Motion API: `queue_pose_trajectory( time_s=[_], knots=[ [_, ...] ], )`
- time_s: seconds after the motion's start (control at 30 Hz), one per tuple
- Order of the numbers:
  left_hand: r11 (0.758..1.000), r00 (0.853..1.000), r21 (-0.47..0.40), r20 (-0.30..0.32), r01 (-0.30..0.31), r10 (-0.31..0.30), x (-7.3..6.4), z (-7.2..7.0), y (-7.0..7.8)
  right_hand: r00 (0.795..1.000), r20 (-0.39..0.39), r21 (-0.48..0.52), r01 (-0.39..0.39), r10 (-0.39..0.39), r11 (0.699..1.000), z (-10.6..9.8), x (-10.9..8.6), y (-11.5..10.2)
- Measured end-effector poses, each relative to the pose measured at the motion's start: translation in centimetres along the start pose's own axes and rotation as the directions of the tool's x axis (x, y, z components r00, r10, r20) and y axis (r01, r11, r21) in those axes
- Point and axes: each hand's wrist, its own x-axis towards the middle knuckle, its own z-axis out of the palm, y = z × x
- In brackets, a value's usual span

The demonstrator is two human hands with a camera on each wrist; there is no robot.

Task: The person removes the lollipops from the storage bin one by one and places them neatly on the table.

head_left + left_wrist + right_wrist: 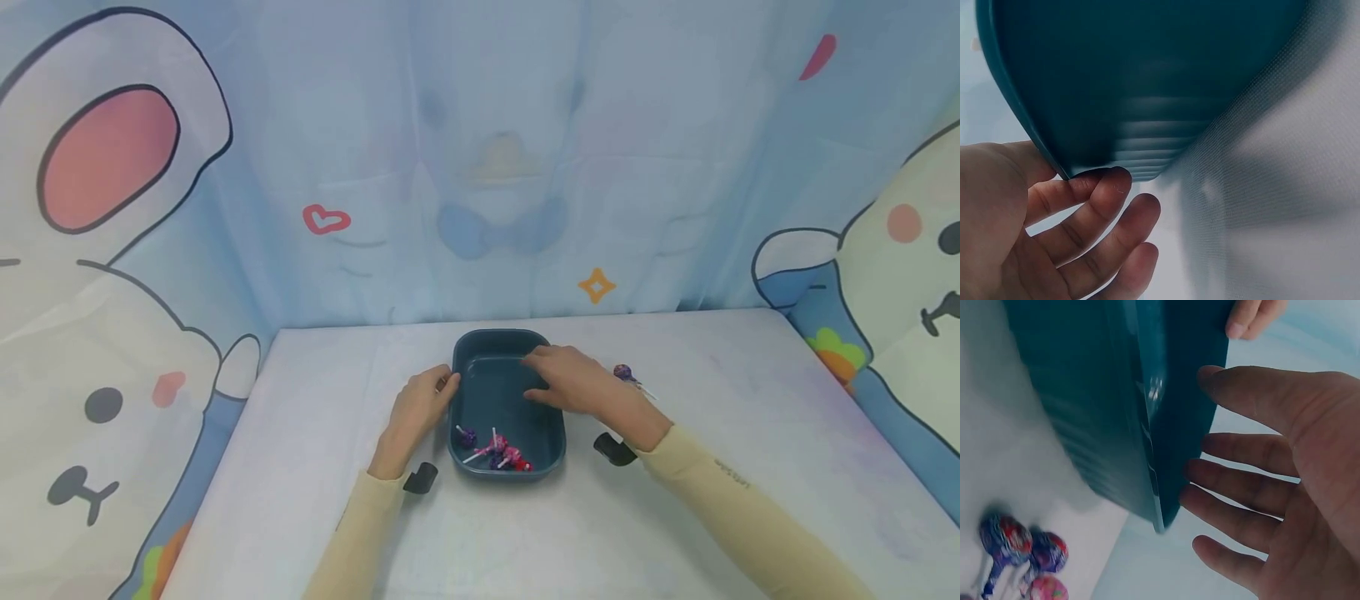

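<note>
A dark teal plastic tub (506, 410) stands on the table, with several wrapped lollipops (498, 451) gathered at its near end. My left hand (422, 410) pinches the tub's left rim; in the left wrist view the thumb lies on one side of the wall and the index finger on the other. Over the tub's far right part is my right hand (577, 382), its fingers spread and holding nothing. Several more lollipops (1007, 539) lie on the table to the right of the tub, partly hidden behind the right hand in the head view.
The table has a white cloth (330, 367). A blue curtain (495, 167) with cartoon prints hangs behind it and down both sides. Dark wrist camera mounts (421, 478) stick out below each hand.
</note>
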Motion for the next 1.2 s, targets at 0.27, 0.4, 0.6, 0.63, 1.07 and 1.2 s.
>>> queue_pose_trajectory(
  time_s=[0.27, 0.4, 0.6, 0.63, 1.07, 1.2],
  knots=[
    [1.000, 1.000, -0.005, 0.010, 0.015, -0.015, -0.1, -0.1, 0.2, 0.996, 0.019, -0.058, 0.084, -0.083, 0.995, 1.3, 0.3, -1.6],
    [1.000, 1.000, -0.003, 0.012, 0.017, -0.017, 0.0, 0.0, 0.2, 0.993, 0.068, -0.088, 0.106, -0.100, 0.990, 1.9, 0.5, -2.5],
    [1.000, 1.000, -0.009, 0.021, 0.016, -0.016, 0.0, -0.1, 0.2, 0.981, 0.141, -0.126, 0.152, -0.134, 0.980, 2.5, 0.4, -4.0],
    [1.000, 1.000, -0.008, 0.023, 0.017, -0.017, 0.1, -0.1, 0.2, 0.979, 0.146, -0.129, 0.161, -0.142, 0.978, 2.5, 0.4, -4.2],
    [1.000, 0.999, -0.005, 0.030, 0.020, -0.020, 0.0, -0.1, 0.0, 0.957, 0.203, -0.123, 0.235, -0.207, 0.964, 3.0, 0.7, -5.8],
    [1.000, 0.999, -0.004, 0.028, 0.026, -0.025, 0.0, -0.1, 0.1, 0.956, 0.220, -0.121, 0.222, -0.192, 0.967, 3.3, 0.8, -5.9]
  ],
)
